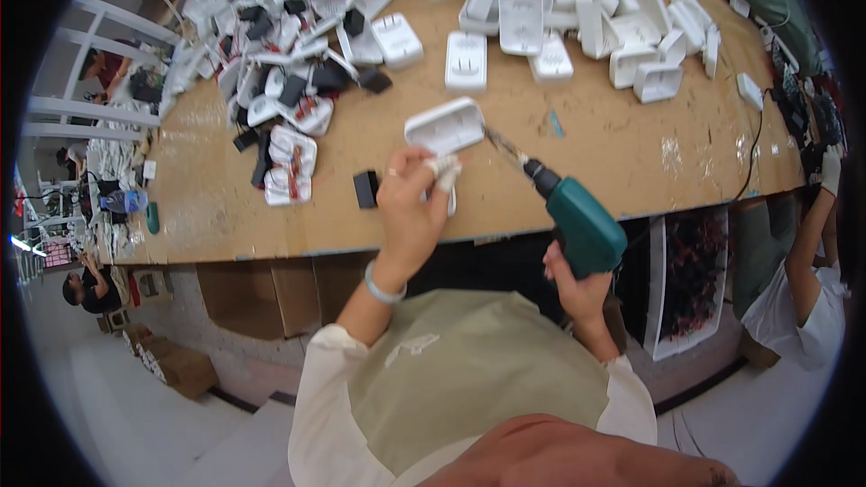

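Observation:
My right hand (pixel 577 284) is wrapped round the grip of a green power screwdriver (pixel 588 224), whose bit points up and left. The bit's tip is at the right end of a shallow white plastic housing (pixel 444 126), which lies with its hollow side showing. Just below the housing is my left hand (pixel 413 203), with fingers bent together and white wrapping on the fingertips. Whatever those fingers pinch, if anything, is hidden. Part of a white piece (pixel 452 202) shows behind this hand. A small black block (pixel 365 189) sits to its left.
White housings (pixel 520 18) are heaped along the far side of the table (pixel 352 230). Parts with wires and black blocks (pixel 293 90) pile up at the left. A white crate (pixel 658 289) stands below at right, near another person's arm (pixel 809 234).

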Motion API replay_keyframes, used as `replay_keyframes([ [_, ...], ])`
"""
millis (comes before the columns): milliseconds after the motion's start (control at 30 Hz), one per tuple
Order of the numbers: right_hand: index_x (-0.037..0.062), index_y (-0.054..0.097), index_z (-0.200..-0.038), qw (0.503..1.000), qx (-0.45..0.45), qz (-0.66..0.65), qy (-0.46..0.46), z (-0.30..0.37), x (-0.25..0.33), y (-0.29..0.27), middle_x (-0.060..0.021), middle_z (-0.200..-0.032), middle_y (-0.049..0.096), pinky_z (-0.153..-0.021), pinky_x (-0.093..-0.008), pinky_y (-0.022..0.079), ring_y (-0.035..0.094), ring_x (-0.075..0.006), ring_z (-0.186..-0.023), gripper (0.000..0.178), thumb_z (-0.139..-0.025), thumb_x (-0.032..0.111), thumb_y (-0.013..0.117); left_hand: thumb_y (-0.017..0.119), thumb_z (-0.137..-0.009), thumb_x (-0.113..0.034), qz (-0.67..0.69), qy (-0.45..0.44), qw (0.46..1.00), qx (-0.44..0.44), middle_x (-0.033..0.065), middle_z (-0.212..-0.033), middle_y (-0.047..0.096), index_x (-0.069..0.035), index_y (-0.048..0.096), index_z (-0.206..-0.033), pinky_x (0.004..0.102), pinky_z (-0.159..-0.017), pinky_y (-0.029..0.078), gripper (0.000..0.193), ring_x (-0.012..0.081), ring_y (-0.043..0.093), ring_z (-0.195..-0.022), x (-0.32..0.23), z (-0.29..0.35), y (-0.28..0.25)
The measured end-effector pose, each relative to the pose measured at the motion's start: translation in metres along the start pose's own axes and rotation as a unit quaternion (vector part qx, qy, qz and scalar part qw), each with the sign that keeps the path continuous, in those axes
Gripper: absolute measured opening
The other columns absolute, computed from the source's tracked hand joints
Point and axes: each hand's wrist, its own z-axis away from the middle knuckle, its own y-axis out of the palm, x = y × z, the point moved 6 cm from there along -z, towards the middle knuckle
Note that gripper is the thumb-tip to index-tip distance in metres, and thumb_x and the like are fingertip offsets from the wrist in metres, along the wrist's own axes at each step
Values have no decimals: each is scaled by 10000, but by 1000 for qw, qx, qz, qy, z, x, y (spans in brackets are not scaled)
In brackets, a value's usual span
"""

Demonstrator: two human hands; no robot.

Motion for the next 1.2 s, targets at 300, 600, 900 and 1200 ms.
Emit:
replay_keyframes([
  [300,-22,686,-880,999,-1,32,-17,-3,-14,2,-36,-735,698,-594,-237,516,639,-89,-615,38,-852,-26,711,764,-753,-80,-241,106,965,4,162,-1359,574,-2,695,-772,494,-1084,320,106,398,417,-1343,-1,-26,27],
  [600,-1,687,-917,989,30,130,-61,-14,-15,8,-62,-743,704,-621,-262,509,643,-115,-627,99,-828,13,729,739,-762,-88,-211,84,974,26,139,-1281,620,21,702,-820,485,-1019,367,129,355,532,-1184,8,-27,24],
  [900,8,677,-921,982,30,174,-68,-20,-21,16,-89,-724,679,-609,-280,502,628,-159,-594,114,-822,21,731,755,-793,-99,-152,57,986,24,99,-1253,635,0,716,-839,438,-1006,374,115,323,529,-1161,24,-33,21],
  [1200,4,673,-913,977,43,191,-83,-25,-10,23,-95,-712,673,-601,-289,506,637,-178,-590,113,-820,30,730,754,-789,-92,-140,56,988,25,96,-1260,638,4,712,-839,432,-1018,373,116,319,532,-1176,24,-32,21],
])
